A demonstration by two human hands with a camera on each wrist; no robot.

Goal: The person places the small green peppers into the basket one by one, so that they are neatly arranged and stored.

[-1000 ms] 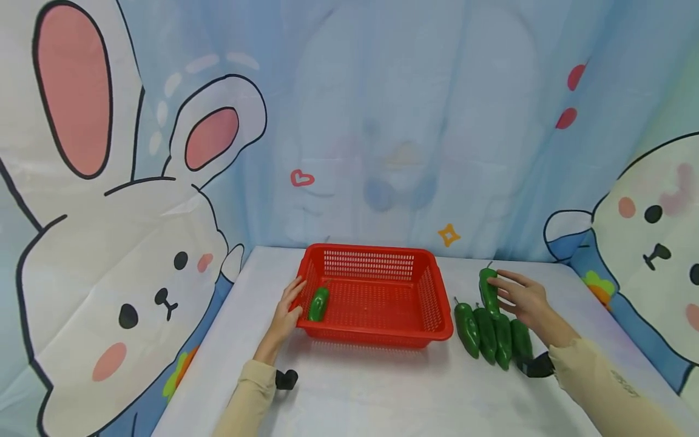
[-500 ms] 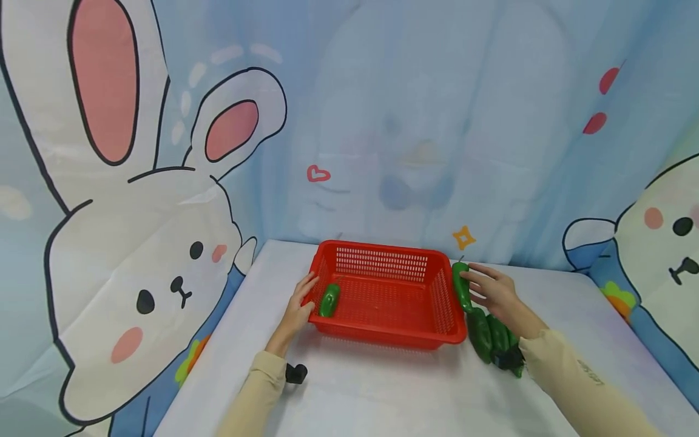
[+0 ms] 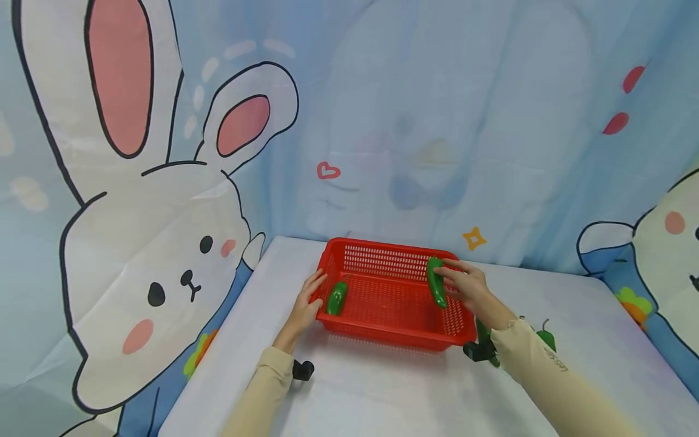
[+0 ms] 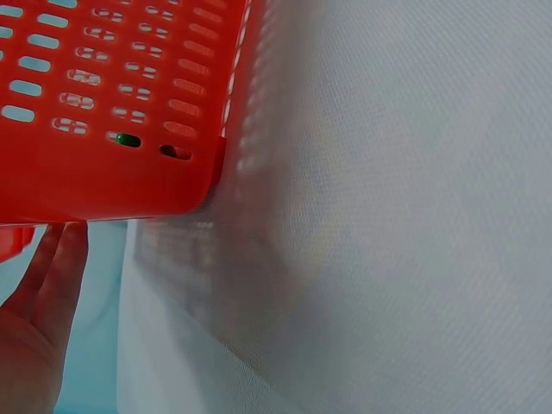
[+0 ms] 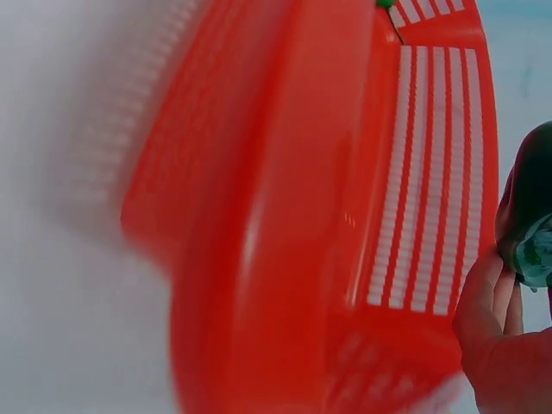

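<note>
My right hand (image 3: 469, 288) holds a green pepper (image 3: 436, 282) upright above the right part of a red plastic basket (image 3: 393, 332). In the right wrist view the dark end of this pepper (image 5: 530, 207) shows between the fingers at the right edge. Inside the basket, against its left side, lies another green pepper (image 3: 337, 297). My left hand (image 3: 302, 308) touches the basket's left rim; in the left wrist view its straight fingers (image 4: 60, 272) meet that rim. More green peppers (image 3: 546, 337) lie on the table, mostly hidden behind the right forearm.
The basket stands on a white-covered table (image 3: 382, 394). Behind it hangs a pale blue cloth (image 3: 371, 121) with cartoon rabbits. A black wrist camera (image 3: 479, 351) on the right arm sits close to the basket's front right corner; another black camera (image 3: 303, 370) is below the left wrist.
My right hand has carried the pepper left, from above the pile on the table to above the basket. The left hand stays at the basket's rim. The head view has turned slightly right-to-left.
</note>
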